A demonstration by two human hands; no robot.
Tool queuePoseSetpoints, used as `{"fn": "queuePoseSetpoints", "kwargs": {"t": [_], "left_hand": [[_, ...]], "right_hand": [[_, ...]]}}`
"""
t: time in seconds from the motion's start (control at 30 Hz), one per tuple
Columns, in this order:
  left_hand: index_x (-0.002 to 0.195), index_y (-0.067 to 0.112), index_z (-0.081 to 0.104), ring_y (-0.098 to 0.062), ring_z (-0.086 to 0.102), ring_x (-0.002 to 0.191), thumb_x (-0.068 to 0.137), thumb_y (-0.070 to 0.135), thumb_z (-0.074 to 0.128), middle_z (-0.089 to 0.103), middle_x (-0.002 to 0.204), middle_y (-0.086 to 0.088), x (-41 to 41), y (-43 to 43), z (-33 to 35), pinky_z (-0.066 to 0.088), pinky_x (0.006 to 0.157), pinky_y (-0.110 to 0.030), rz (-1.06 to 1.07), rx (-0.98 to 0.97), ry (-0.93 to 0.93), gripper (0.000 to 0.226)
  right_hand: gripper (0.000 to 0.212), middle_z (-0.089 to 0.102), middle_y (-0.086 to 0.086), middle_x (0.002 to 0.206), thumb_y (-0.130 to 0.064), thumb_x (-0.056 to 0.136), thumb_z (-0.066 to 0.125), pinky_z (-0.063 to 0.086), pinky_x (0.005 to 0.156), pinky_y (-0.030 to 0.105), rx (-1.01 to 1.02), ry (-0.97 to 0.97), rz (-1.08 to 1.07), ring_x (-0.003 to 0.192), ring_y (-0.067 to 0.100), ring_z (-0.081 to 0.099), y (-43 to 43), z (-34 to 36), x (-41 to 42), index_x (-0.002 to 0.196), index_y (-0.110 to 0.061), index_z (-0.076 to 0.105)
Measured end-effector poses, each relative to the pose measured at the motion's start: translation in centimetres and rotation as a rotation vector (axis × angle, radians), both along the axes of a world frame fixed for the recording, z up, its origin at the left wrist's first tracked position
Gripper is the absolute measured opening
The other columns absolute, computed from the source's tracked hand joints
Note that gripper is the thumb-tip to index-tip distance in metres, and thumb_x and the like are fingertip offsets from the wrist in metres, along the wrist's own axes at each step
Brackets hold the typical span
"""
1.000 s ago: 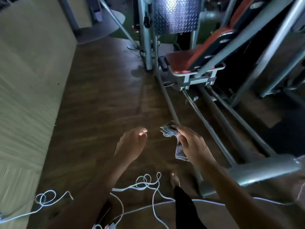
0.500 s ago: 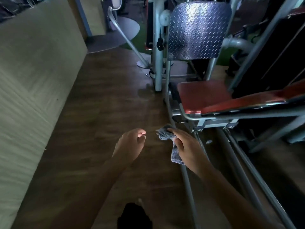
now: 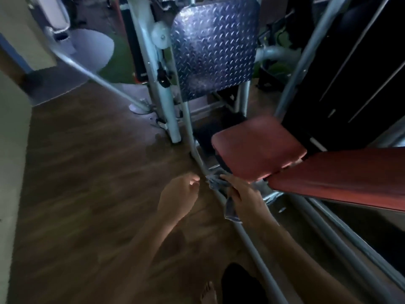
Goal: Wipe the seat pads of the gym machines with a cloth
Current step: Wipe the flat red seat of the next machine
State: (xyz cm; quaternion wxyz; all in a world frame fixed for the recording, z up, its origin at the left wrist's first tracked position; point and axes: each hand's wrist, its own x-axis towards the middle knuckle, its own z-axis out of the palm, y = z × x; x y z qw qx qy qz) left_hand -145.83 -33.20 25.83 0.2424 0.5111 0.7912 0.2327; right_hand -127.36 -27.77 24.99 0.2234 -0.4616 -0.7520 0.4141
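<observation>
A red seat pad (image 3: 256, 148) sits on a grey machine frame, right of centre. A long red back pad (image 3: 341, 178) slants away from it to the right. My right hand (image 3: 245, 198) grips a grey-blue cloth (image 3: 219, 183) just below the seat pad's near left corner, apart from the pad; part of the cloth hangs under the palm. My left hand (image 3: 177, 198) hovers to the left of the cloth over the wooden floor, fingers loosely curled, holding nothing.
A diamond-plate foot panel (image 3: 214, 47) stands upright behind the seat. Grey frame rails (image 3: 252, 242) run along the floor past my right arm. A slanted grey bar (image 3: 98, 77) crosses the upper left. A pale wall (image 3: 11, 150) borders the wooden floor (image 3: 87, 183). My bare foot (image 3: 208, 292) shows below.
The view has closed in on the machine, so the seat pad looms larger and nearer my right hand. The white cable on the floor has dropped out of view. Both hands keep their pose.
</observation>
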Motion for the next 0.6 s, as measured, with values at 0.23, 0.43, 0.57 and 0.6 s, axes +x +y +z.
{"fn": "queuePoseSetpoints", "kwargs": {"t": [0.23,0.43,0.57,0.6], "left_hand": [[0.116,0.023,0.065,-0.014,0.068,0.097,0.098,0.024,0.053,0.07,0.11,0.007,-6.0,17.0,-4.0,0.056,0.084,-0.036,-0.305,-0.116,0.088,0.021],[0.11,0.027,0.065,-0.019,0.069,0.09,0.097,0.025,0.051,0.072,0.1,0.004,-9.2,29.4,-9.1,0.057,0.076,-0.039,-0.474,-0.141,0.131,0.019],[0.119,0.025,0.063,-0.014,0.067,0.092,0.099,0.023,0.05,0.07,0.109,0.004,-9.9,35.7,-10.3,0.052,0.071,-0.028,-0.665,-0.221,0.145,0.024],[0.122,0.024,0.063,-0.014,0.066,0.096,0.099,0.022,0.049,0.069,0.113,0.004,-9.8,37.4,-10.8,0.052,0.073,-0.027,-0.71,-0.239,0.145,0.026]], "right_hand": [[0.04,0.063,-0.005,0.108,-0.009,0.101,0.044,0.039,0.077,0.013,-0.136,-0.048,-0.296,0.101,0.013,0.061,10.5,-5.9,-4.0,0.133,-0.028,0.058],[0.047,0.064,0.003,0.127,-0.01,0.101,0.047,0.036,0.077,0.013,-0.215,-0.118,-0.537,0.105,0.017,0.061,18.8,-10.8,-6.4,0.142,-0.033,0.051],[0.044,0.061,0.007,0.135,-0.009,0.102,0.048,0.043,0.085,0.02,-0.245,-0.07,-0.713,0.11,0.024,0.063,22.3,-11.9,-8.8,0.142,-0.026,0.052],[0.045,0.059,0.007,0.137,-0.006,0.101,0.048,0.044,0.09,0.022,-0.248,-0.069,-0.748,0.116,0.025,0.061,23.3,-12.4,-9.6,0.142,-0.024,0.052]]}}
